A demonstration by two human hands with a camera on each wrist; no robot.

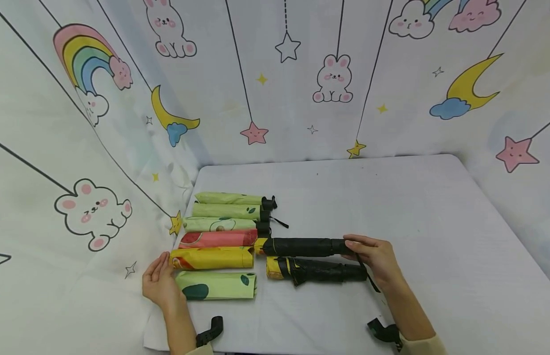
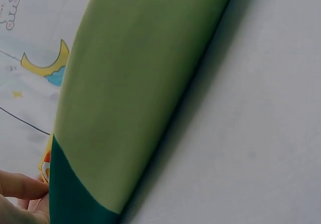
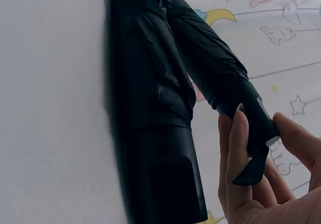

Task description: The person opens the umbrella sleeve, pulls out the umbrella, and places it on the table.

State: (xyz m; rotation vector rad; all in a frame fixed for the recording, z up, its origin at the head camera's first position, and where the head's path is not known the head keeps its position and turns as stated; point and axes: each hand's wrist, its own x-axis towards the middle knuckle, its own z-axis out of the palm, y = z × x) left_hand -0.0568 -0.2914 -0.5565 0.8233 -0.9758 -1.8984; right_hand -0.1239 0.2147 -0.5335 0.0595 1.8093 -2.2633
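At the table's left, my left hand (image 1: 161, 281) pinches the left end of a yellow umbrella sleeve (image 1: 212, 258). In the left wrist view its thumb and finger (image 2: 22, 186) are partly hidden behind a light green sleeve (image 2: 120, 93). My right hand (image 1: 374, 254) holds the handle end of a folded black umbrella (image 1: 301, 247) between thumb and fingers, its strap hanging down. That umbrella's yellow tip is close to the yellow sleeve's right end. A second black umbrella (image 1: 323, 270), yellow at its left end, lies just in front and also fills the right wrist view (image 3: 155, 93).
Behind the yellow sleeve lie a red covered umbrella (image 1: 221, 239) and several light green covered ones (image 1: 226, 211), with dark handles pointing right. The light green sleeve lies nearest me. A white cloth covers the table (image 1: 434, 212), and a patterned curtain (image 1: 292, 108) stands behind.
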